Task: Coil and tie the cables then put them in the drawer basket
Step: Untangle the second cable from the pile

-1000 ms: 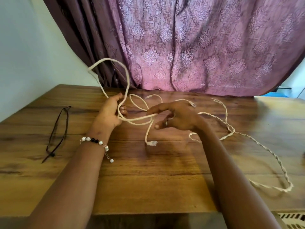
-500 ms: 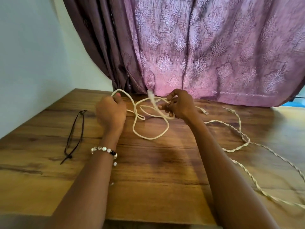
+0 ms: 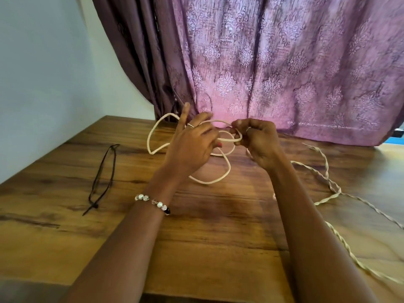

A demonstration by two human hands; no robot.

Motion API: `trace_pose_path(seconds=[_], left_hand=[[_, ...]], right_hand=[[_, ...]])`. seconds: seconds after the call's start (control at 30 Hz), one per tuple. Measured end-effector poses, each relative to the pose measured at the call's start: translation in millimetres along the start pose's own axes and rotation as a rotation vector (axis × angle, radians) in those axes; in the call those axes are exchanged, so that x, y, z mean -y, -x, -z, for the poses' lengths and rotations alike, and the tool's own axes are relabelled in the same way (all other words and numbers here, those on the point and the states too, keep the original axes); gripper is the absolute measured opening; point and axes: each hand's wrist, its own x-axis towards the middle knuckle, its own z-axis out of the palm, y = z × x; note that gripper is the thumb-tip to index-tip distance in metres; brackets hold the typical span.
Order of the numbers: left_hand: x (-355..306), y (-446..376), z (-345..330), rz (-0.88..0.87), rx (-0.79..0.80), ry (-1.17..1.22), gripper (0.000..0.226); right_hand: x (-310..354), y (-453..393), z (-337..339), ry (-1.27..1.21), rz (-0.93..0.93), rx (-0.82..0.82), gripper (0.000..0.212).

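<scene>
A thick cream cable (image 3: pixel 153 136) forms several loops above the far middle of the wooden table (image 3: pixel 196 248). My left hand (image 3: pixel 192 145) is on the loops with its fingers spread and partly straight, thumb under the strands. My right hand (image 3: pixel 258 138) pinches a strand of the same cable between thumb and curled fingers. One loop (image 3: pixel 218 180) hangs down onto the table between my wrists. A thin twisted cream cable (image 3: pixel 328 186) trails over the right side of the table. No drawer basket is in view.
A thin black cord (image 3: pixel 102 178) lies in a long loop on the left of the table. A purple patterned curtain (image 3: pixel 284 73) hangs right behind the table's far edge. A pale wall (image 3: pixel 43 84) borders the left side.
Both hands have drawn together over the cable. My left hand has opened from a fist and spread its fingers. The loops have bunched tighter, one sticking out left.
</scene>
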Motion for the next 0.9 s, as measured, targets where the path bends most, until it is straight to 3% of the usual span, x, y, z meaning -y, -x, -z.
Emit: trace_pose_path(seconds=[0.07,0.17,0.3,0.37,0.4,0.5,0.6,0.73,0.9], left_hand=[[-6,1,2,0.166,0.023,0.401,0.030],[-24,-4,10,0.439,0.110,1.031,0.021],[-36,-14,14,0.657,-0.025,1.639,0.016],[-30,-17,18,0.738,-0.124,1.903,0.015],[-24,-18,21,0.760,-0.173,1.996,0.021],[-3,-16,30,0.772,-0.321,2.169,0.027],[16,-10,36,0.806,-0.427,2.182,0.032],[27,-5,38,0.845,-0.528,2.128,0.036],[26,-4,31,0.975,-0.558,1.941,0.033]], right_hand=[[-1,-1,3,-0.168,-0.001,0.075,0.027],[-8,1,-3,-0.220,0.091,0.177,0.048],[-27,12,-29,-0.080,0.152,0.345,0.042],[-30,17,-42,-0.003,0.163,0.370,0.052],[-31,17,-46,0.033,0.177,0.364,0.047],[-31,17,-55,0.092,0.179,0.297,0.020],[-31,17,-57,0.167,0.177,0.204,0.017],[-34,18,-62,0.792,0.408,0.064,0.022],[-32,33,-66,1.373,0.664,0.145,0.036]])
